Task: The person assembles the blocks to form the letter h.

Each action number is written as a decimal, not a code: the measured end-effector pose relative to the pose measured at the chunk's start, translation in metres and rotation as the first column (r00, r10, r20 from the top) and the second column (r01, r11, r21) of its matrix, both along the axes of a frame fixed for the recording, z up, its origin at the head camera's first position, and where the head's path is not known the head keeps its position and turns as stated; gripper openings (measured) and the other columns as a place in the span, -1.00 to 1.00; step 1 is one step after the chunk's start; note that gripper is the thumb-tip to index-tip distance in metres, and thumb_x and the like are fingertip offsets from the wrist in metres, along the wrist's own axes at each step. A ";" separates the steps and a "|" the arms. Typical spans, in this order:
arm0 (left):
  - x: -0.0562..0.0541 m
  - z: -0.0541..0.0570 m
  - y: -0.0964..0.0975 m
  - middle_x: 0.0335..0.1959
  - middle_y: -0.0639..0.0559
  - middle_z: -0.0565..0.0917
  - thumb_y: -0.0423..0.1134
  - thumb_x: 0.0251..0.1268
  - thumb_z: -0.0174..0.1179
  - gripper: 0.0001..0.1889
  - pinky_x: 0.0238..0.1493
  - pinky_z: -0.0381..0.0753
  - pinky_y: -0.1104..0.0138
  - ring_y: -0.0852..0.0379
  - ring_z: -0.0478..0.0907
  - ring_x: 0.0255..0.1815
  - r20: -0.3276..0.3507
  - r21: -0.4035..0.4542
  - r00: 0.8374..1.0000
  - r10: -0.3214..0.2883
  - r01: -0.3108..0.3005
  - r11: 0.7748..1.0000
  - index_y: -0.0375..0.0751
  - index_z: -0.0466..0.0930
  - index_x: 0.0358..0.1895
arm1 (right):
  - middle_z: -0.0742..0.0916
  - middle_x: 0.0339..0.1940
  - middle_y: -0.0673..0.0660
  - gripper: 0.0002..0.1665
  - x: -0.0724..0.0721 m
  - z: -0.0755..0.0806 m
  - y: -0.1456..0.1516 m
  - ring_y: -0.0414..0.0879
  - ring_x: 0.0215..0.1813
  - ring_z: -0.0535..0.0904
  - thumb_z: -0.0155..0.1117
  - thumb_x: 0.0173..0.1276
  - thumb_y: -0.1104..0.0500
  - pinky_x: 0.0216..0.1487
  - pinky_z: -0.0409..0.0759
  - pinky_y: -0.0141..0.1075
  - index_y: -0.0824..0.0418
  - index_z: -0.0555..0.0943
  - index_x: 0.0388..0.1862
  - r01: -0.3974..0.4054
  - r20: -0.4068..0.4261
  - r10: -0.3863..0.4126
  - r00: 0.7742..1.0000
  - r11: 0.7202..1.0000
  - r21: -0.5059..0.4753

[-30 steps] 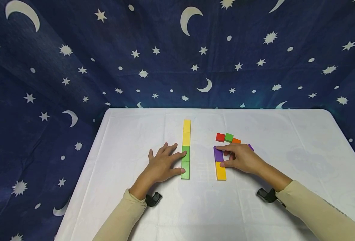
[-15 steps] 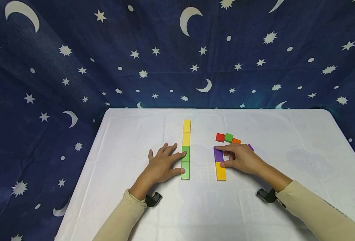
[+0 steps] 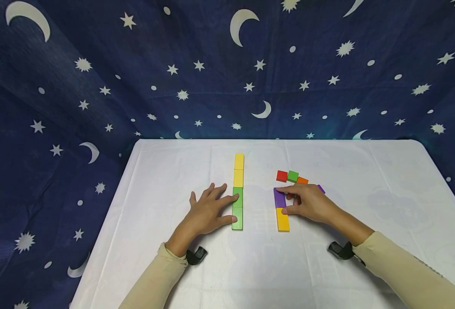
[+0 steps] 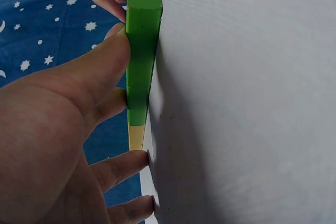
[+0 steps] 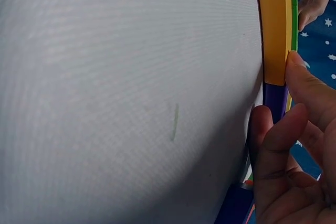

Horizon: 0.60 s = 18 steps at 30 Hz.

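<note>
Two green blocks (image 3: 237, 219) and two yellow blocks (image 3: 239, 162) form a straight line running away from the person. My left hand (image 3: 206, 210) lies beside this line with spread fingers, its index fingertip and thumb (image 4: 105, 56) touching the green blocks. To the right, a purple block (image 3: 279, 198) and an orange-yellow block (image 3: 283, 221) lie end to end. At these, my right hand (image 3: 313, 204) has its index finger on the purple block and its thumb on the orange-yellow one. Its other fingers (image 5: 273, 145) bend beside the purple block.
Behind the right hand sit a small red block (image 3: 282, 176), a green cube (image 3: 293, 176) and a partly covered orange block (image 3: 302, 180). Another purple block (image 3: 321, 189) shows past the knuckles. A starry blue cloth (image 3: 212, 64) hangs behind the white table (image 3: 366, 171).
</note>
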<state>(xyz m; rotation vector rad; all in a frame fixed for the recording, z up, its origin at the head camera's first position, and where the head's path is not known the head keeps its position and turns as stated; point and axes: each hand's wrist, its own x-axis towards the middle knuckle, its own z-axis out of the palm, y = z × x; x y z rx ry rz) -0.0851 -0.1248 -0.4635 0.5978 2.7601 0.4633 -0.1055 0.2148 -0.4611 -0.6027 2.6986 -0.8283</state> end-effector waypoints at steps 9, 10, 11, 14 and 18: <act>0.000 0.000 0.000 0.65 0.04 0.18 0.37 0.28 0.23 -0.31 0.36 -0.08 -0.58 -0.21 0.00 0.69 0.002 0.006 1.000 0.002 -0.002 1.000 0.48 0.35 0.49 | 0.65 -0.29 -0.08 -0.21 0.000 0.000 0.000 -0.22 -0.34 0.46 0.68 0.05 -0.04 -0.37 0.45 -0.43 0.02 0.66 0.31 -0.001 -0.002 0.001 1.000 1.000 0.003; 0.000 0.000 0.000 0.65 0.05 0.18 0.37 0.28 0.23 -0.31 0.36 -0.08 -0.58 -0.21 0.00 0.69 0.001 0.005 1.000 0.002 -0.002 1.000 0.48 0.35 0.49 | 0.66 -0.29 -0.07 -0.21 0.000 0.000 0.000 -0.22 -0.34 0.46 0.68 0.05 -0.04 -0.37 0.45 -0.43 0.02 0.66 0.31 -0.001 -0.003 0.001 1.000 1.000 0.003; 0.000 0.000 0.000 0.65 0.05 0.18 0.37 0.28 0.23 -0.31 0.36 -0.08 -0.58 -0.20 0.00 0.69 0.001 0.004 1.000 0.003 -0.003 1.000 0.48 0.35 0.49 | 0.66 -0.29 -0.07 -0.21 0.000 0.000 0.000 -0.22 -0.34 0.46 0.68 0.05 -0.04 -0.37 0.45 -0.43 0.02 0.66 0.31 -0.001 -0.004 0.001 1.000 1.000 0.003; -0.001 -0.001 0.000 0.65 0.05 0.18 0.37 0.28 0.23 -0.31 0.36 -0.08 -0.57 -0.20 0.00 0.69 0.000 -0.001 1.000 0.004 -0.004 1.000 0.49 0.35 0.49 | 0.66 -0.28 -0.06 -0.22 0.000 0.001 0.000 -0.22 -0.34 0.46 0.68 0.06 -0.04 -0.36 0.46 -0.43 0.03 0.66 0.31 -0.004 -0.001 0.004 1.000 1.000 0.001; -0.001 -0.002 0.000 0.65 0.05 0.19 0.37 0.27 0.23 -0.31 0.36 -0.08 -0.58 -0.20 0.00 0.69 -0.002 0.003 1.000 0.003 -0.003 1.000 0.49 0.35 0.49 | 0.67 -0.26 -0.07 -0.25 -0.002 0.004 0.001 -0.21 -0.33 0.48 0.65 0.11 -0.08 -0.34 0.48 -0.43 0.02 0.66 0.31 0.005 0.019 -0.004 1.000 1.000 -0.015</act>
